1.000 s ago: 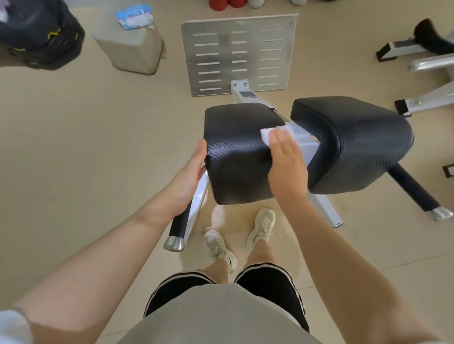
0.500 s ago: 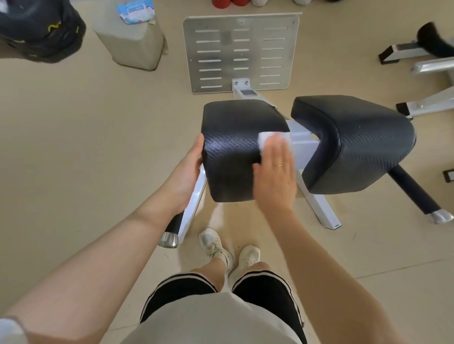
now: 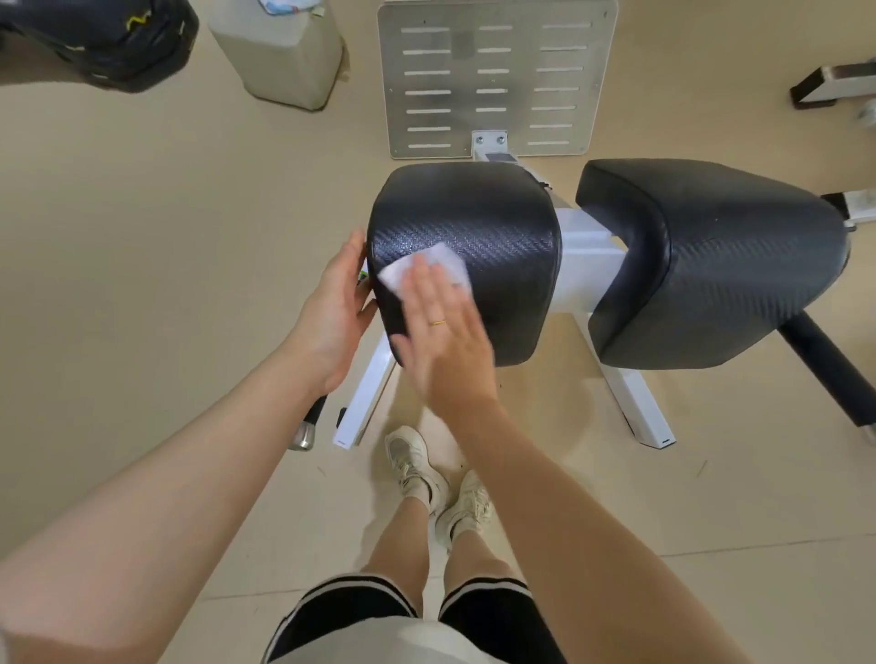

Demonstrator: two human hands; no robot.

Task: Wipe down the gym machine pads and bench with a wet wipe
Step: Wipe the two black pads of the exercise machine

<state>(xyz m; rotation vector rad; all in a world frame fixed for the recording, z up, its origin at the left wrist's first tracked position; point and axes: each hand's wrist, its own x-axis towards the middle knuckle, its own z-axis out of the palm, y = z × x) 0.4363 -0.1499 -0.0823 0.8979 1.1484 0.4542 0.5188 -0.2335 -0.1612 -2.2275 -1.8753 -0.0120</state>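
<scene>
Head view (only one here): right hand [image 3: 438, 332] lies flat, fingers straight, pressing the wet wipe [image 3: 426, 268] onto the upper front face of the near pad [image 3: 479, 227]. Wipe sits toward the pad's left side, partly under the fingers. Left hand [image 3: 332, 308] rests against the pad's left edge, fingers relaxed and extended, thumb at the lower corner; reads as bracing, not a full grip.

Step in hand, as I read it: wiping the near pad, mid-stroke on its front face. The far pad [image 3: 711, 256] to the right and the white frame [image 3: 588, 256] between the two carry no wipe, and nothing shows whether they are done.

Next move probably calls for: keeping flat palm pressure so the wipe doesn't bunch, covering the pad's right half and lower front, then shifting over to the far pad. Left hand would need to re-brace there.

Hard to make out:
- right hand is motion-blurred, so exact fingertip contact is unclear
- underside and back of both pads hidden
- how wet the wipe is: can't tell
- slotted footplate [image 3: 497, 76] cut off at the top edge
- wipe packet [image 3: 289, 4] on the grey stool [image 3: 279, 52] is mostly out of frame
- dark bag [image 3: 104, 38] top left cropped (contents unknown)
</scene>
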